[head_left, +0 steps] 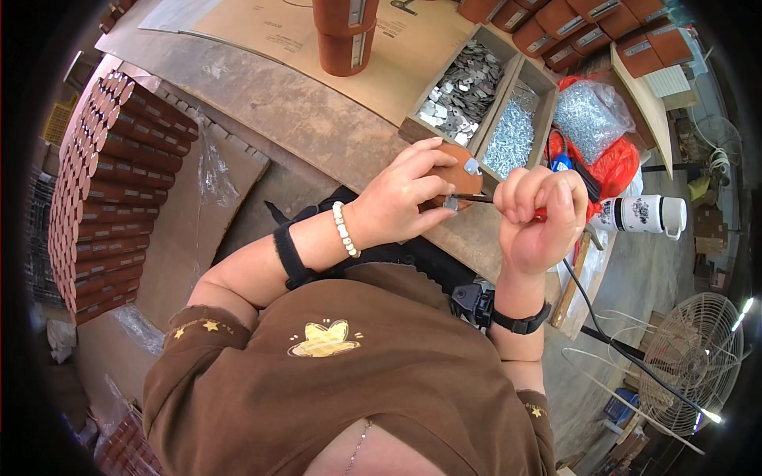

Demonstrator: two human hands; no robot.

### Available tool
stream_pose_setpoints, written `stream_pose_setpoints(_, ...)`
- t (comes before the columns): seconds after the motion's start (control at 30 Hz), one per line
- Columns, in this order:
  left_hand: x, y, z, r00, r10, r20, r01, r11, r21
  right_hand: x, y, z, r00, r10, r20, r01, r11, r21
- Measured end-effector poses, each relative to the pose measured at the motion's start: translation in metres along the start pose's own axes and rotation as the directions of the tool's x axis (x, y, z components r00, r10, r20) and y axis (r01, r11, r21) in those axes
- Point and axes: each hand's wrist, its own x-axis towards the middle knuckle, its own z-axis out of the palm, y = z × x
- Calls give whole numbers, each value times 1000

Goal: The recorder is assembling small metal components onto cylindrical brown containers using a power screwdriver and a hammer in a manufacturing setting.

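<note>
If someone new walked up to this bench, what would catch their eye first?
Probably the two hands at centre: the left hand steadies a reddish-brown wooden piece with a small metal plate, while the right hand grips a red-handled screwdriver against it. Just behind sits a divided wooden tray of plates and screws; stacked brown pieces fill the left.

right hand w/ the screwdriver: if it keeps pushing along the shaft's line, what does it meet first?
Likely the small metal plate on the reddish-brown wooden piece that the left hand holds. The right hand points the screwdriver left, its tip already there; exact contact is unclear.
</note>
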Motion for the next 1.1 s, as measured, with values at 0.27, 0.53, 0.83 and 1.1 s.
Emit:
stream_pose_setpoints(0.27,-1,1,2,1000,-12,-10,12,1000,10,14,-8,-4,955,187,229,-186,982,-24)
stream_pose_setpoints(0.53,-2,0,-2,1000,-13,-4,13,1000,-9,15,-13,7,979,190,78,-173,967,-188)
stream_pose_setpoints(0.83,-2,0,0,1000,-17,-9,16,999,-30,26,-5,-9,942,235,238,-269,955,125)
stream_pose_setpoints(1.1,-2,-1,-1,1000,-2,-15,2,1000,-19,-5,-2,15,956,-129,262,213,922,-323)
